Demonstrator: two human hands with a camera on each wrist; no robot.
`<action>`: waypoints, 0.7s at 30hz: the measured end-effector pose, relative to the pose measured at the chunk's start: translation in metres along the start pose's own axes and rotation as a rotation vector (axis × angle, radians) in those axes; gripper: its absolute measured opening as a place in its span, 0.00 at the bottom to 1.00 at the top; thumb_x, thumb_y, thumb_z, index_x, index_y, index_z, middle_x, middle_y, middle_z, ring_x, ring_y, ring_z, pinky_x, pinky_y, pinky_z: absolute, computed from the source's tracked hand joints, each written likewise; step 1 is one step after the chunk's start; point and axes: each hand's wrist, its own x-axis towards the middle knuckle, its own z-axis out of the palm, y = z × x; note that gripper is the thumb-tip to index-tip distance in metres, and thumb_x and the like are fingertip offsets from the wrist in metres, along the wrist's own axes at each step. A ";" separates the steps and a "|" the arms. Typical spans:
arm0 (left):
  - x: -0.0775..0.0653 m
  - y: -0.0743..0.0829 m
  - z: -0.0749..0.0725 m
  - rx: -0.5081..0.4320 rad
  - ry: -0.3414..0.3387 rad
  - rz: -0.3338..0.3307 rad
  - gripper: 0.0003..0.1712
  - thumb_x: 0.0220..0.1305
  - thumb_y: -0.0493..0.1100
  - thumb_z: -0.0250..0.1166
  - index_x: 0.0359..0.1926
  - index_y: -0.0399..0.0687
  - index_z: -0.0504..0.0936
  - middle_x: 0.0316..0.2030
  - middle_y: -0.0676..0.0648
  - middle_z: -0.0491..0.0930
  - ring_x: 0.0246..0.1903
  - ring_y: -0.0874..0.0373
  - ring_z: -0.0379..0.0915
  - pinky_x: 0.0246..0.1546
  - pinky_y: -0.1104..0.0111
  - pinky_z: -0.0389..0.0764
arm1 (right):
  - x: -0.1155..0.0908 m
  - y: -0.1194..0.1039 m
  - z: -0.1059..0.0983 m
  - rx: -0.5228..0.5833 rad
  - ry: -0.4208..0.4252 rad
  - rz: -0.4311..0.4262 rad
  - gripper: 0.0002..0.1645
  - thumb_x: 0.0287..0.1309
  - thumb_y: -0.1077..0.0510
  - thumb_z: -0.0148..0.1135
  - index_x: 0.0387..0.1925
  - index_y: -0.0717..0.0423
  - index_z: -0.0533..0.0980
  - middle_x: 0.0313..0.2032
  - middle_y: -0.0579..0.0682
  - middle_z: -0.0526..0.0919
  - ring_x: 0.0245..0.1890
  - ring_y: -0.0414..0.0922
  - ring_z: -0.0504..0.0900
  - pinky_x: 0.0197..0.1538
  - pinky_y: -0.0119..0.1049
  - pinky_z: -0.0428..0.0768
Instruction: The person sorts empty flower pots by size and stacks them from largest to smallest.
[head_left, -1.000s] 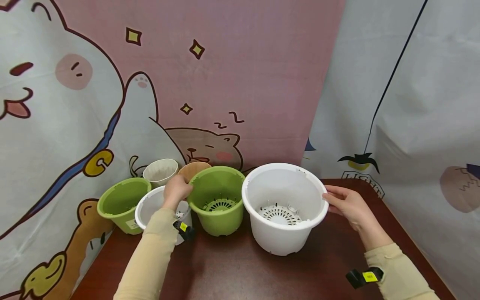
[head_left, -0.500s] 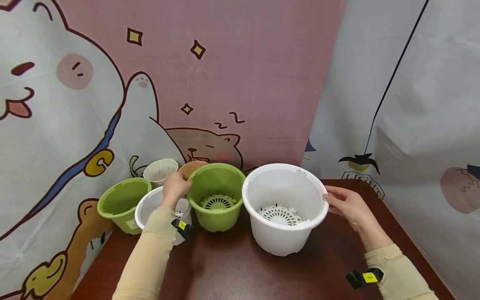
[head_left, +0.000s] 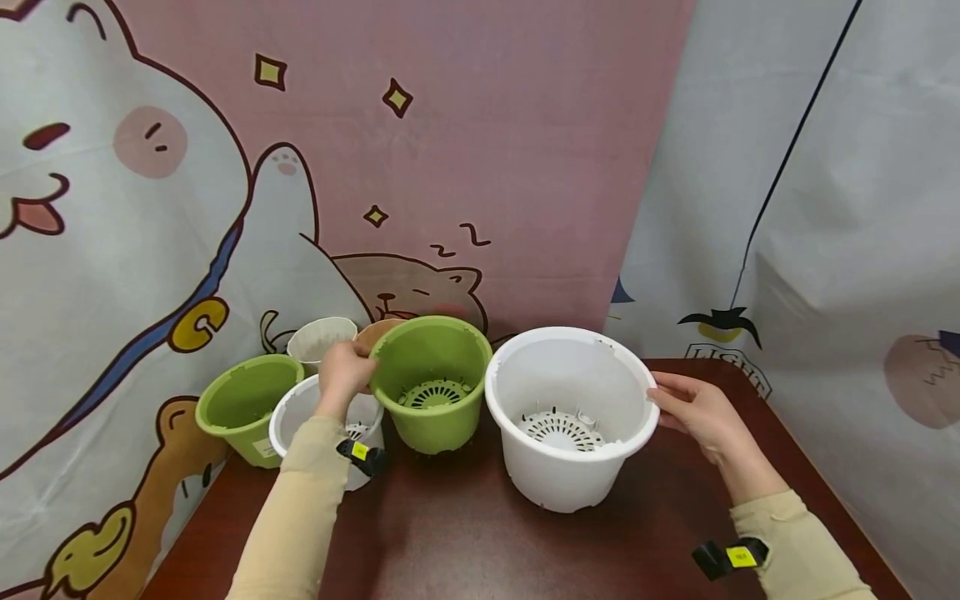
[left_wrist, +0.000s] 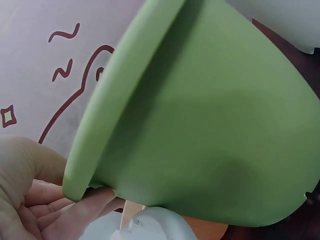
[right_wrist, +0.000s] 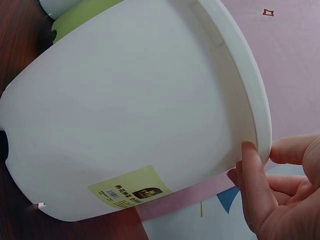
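Observation:
My left hand pinches the left rim of a green plastic flower pot, which has a slotted bottom. In the left wrist view, the thumb lies on one side of the rim, with curled fingers under its edge. A large white flower pot stands just right of the green one, its bottom also slotted. Its right rim is held by my right hand, thumb and fingers on either side. The right wrist view shows a yellow-green label on the white pot's outer wall.
To the left stand a smaller white pot, partly behind my left forearm, and another green pot. Behind them are a small cream fluted pot and an orange-brown pot. A printed curtain hangs behind the dark wooden table.
My left hand has raised the green pot and moved it slightly left and back. The right hand and the large white pot have stayed in place.

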 end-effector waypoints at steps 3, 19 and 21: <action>0.000 0.001 0.000 -0.003 0.013 -0.015 0.18 0.56 0.36 0.59 0.46 0.31 0.83 0.43 0.33 0.82 0.16 0.59 0.78 0.22 0.65 0.83 | 0.001 0.000 0.000 0.003 -0.004 -0.003 0.36 0.68 0.53 0.61 0.66 0.74 0.64 0.57 0.71 0.75 0.38 0.36 0.84 0.43 0.37 0.84; 0.004 0.000 -0.008 -0.286 0.106 -0.106 0.22 0.59 0.35 0.60 0.54 0.28 0.80 0.46 0.30 0.80 0.20 0.62 0.76 0.22 0.71 0.82 | 0.000 0.001 0.000 0.006 -0.001 -0.008 0.37 0.68 0.52 0.62 0.66 0.74 0.64 0.56 0.70 0.76 0.37 0.36 0.84 0.44 0.39 0.84; 0.005 0.002 -0.009 -0.377 0.112 -0.115 0.23 0.58 0.33 0.59 0.54 0.26 0.79 0.45 0.30 0.79 0.20 0.63 0.76 0.22 0.71 0.83 | 0.000 0.001 0.000 0.003 0.001 -0.009 0.37 0.68 0.52 0.62 0.66 0.74 0.64 0.56 0.70 0.76 0.37 0.36 0.84 0.44 0.39 0.84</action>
